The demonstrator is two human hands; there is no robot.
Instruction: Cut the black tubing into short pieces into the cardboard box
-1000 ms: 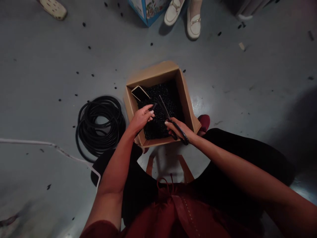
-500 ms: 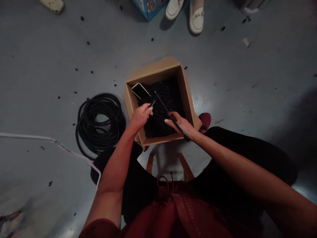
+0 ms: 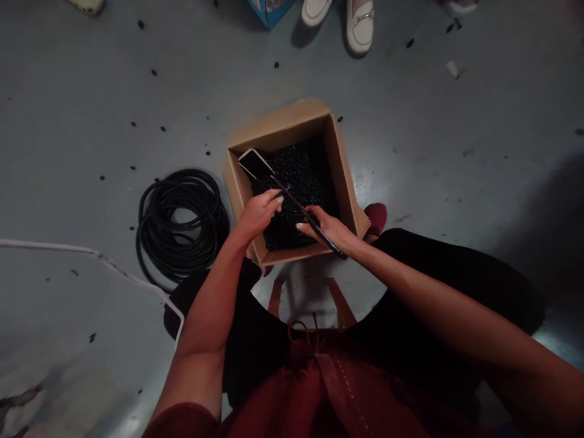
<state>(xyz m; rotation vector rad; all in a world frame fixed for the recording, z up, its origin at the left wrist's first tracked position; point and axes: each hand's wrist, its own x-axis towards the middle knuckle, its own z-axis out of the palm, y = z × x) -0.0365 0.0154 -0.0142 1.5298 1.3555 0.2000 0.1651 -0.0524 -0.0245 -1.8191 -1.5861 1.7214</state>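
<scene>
My left hand (image 3: 262, 212) is over the left half of a cardboard box (image 3: 341, 161). Its fingers are pinched on a small black piece (image 3: 285, 191), mostly covered by them. My right hand (image 3: 325, 227) is wrapped round a long, thin, knife-like tool (image 3: 297, 205) with a dark handle. The tool slants up and left, and its blade crosses right by the black piece; I cannot tell whether they touch. Many small black parts (image 3: 310, 167) fill the box under both hands. In its far left corner lies a dark, light-edged rectangular object (image 3: 255, 163).
A coil of black hose (image 3: 150, 228) lies on the floor left of the box. A white cable (image 3: 68, 247) runs in from the left. Small black bits are scattered about. Another person's white shoes (image 3: 360, 30) and a blue box (image 3: 269, 13) are at the far side.
The tool's blade has swung left and now crosses beside the black piece at my left fingertips. Earlier its tip was apart, to the right. My left hand keeps its pinch.
</scene>
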